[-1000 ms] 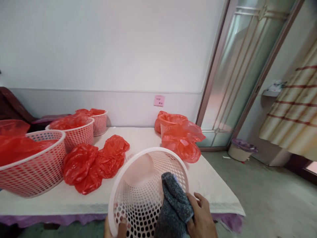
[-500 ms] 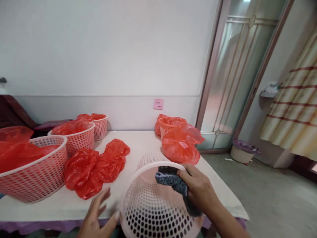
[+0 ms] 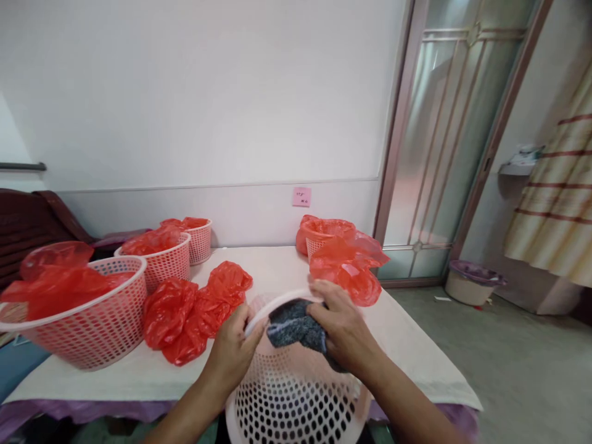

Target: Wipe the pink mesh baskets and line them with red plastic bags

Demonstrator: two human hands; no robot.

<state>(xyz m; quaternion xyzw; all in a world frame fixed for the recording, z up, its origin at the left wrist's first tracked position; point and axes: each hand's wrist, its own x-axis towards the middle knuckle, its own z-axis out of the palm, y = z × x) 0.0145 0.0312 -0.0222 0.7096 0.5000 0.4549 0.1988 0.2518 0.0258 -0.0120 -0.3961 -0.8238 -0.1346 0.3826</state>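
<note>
A white perforated basket (image 3: 296,398) is tilted at the table's front edge, its mouth facing me. My left hand (image 3: 235,345) is closed on the left part of its rim, thumb inside. My right hand (image 3: 340,324) grips a dark blue-grey cloth (image 3: 296,324) and presses it near the top right of the rim, fingers over the outside. The cloth hangs inside the basket mouth. Crumpled red plastic bags (image 3: 198,314) lie on the table just left of my left hand.
Red-bagged baskets (image 3: 106,320) stand on the left of the white-covered table (image 3: 402,345). Another basket with a red bag (image 3: 330,237) is at the back right. A pink note (image 3: 301,197) is on the wall. A bin (image 3: 467,290) stands on the floor.
My left hand has moved up and right and taken hold of the basket rim. My right hand has shifted left along the rim with the cloth. The view has turned slightly left.
</note>
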